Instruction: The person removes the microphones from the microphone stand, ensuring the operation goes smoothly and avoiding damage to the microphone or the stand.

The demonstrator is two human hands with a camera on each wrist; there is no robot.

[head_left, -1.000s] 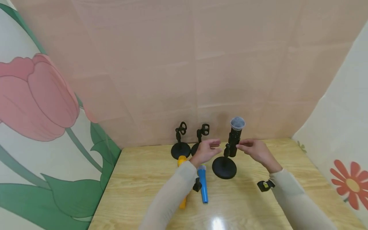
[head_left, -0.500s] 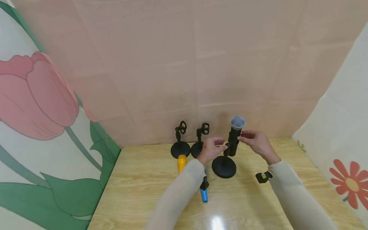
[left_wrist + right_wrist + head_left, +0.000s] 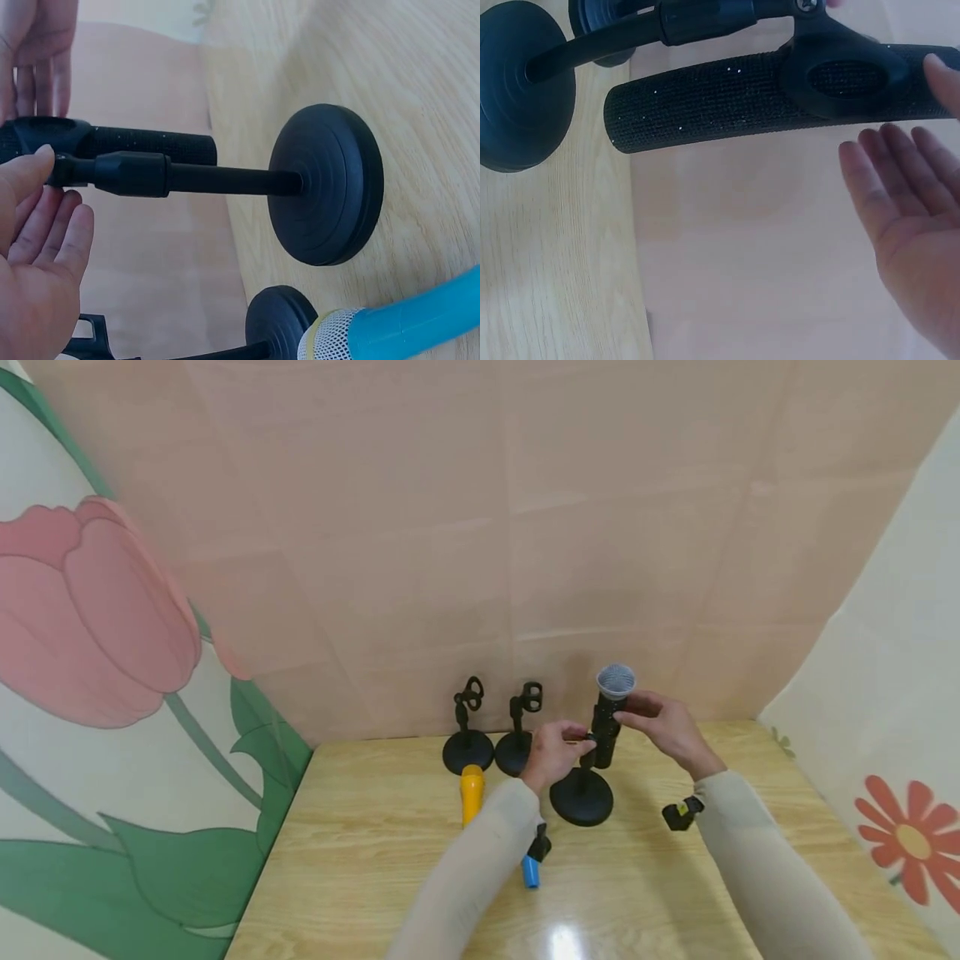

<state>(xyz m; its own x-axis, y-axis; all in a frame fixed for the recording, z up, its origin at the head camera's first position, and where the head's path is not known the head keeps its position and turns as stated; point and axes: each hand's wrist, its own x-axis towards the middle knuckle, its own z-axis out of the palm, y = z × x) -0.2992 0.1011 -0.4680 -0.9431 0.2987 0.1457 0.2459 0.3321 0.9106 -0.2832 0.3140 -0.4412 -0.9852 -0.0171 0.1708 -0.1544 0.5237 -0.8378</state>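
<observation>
A black sparkly microphone [image 3: 617, 682] with a silver mesh head stands upright in the clip [image 3: 799, 79] of a black desk microphone stand [image 3: 582, 798]. My left hand [image 3: 553, 755] pinches the stand's upper joint, its thumb on one side and fingers on the other in the left wrist view. On the other side, my right hand [image 3: 669, 732] holds the microphone's upper body, the thumb lying along it. Its fingers [image 3: 889, 169] stretch close beside the microphone in the right wrist view. The stand's round base [image 3: 326, 184] rests on the table.
Two more black stands [image 3: 468, 752] with open clips stand at the table's back edge. A yellow microphone [image 3: 472, 793] and a blue microphone [image 3: 531, 872] lie under and beside my left forearm. A pink-beige backdrop [image 3: 480, 568] rises behind the wooden table [image 3: 360, 827].
My left hand has moved right, from beside the stand onto its upper joint. My right hand has slid up the microphone towards its head. The microphone and stand have stayed in place.
</observation>
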